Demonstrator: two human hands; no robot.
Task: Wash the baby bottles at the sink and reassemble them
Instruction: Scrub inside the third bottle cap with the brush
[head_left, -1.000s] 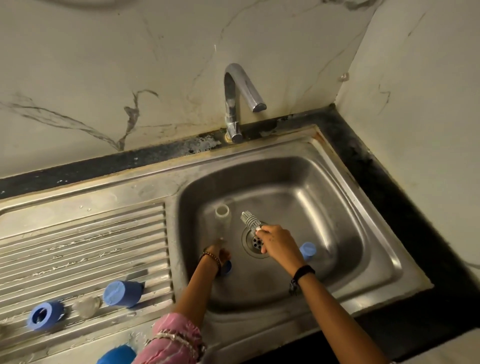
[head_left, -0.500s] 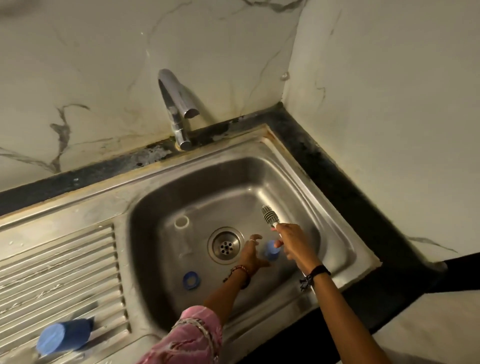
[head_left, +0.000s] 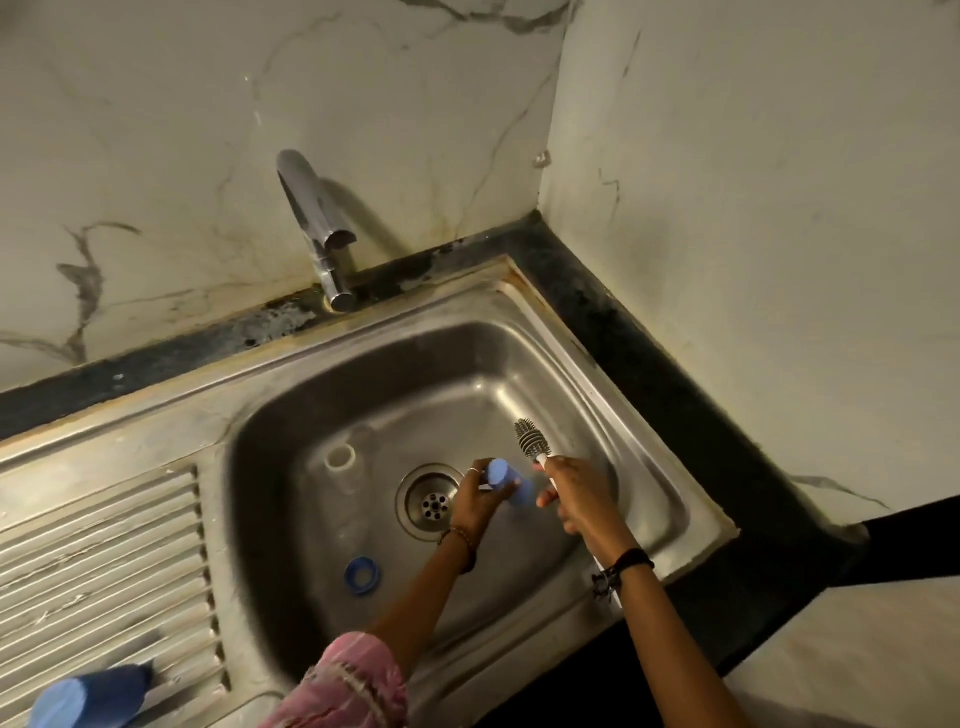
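My left hand (head_left: 480, 499) grips a blue bottle cap (head_left: 506, 480) above the basin, just right of the drain (head_left: 431, 501). Beside it, my right hand (head_left: 576, 493) holds a bottle brush (head_left: 529, 441) by its white handle, bristles pointing up and away. A clear bottle (head_left: 340, 460) stands upright in the steel sink (head_left: 291, 395), left of the drain, its open white rim facing up. A blue screw ring (head_left: 362, 575) lies flat on the basin floor near the front. Another blue cap (head_left: 88, 696) lies on its side on the ribbed drainboard at the lower left.
A chrome tap (head_left: 317, 218) rises behind the basin with no water running. Marble walls meet in a corner at the back right. A dark counter strip (head_left: 649, 364) borders the sink on the right. The ribbed drainboard (head_left: 98, 561) stretches to the left.
My left hand let go of the clear bottle, reached right and picked up the blue cap from the basin floor. My right hand moved right with the brush. The view swung right.
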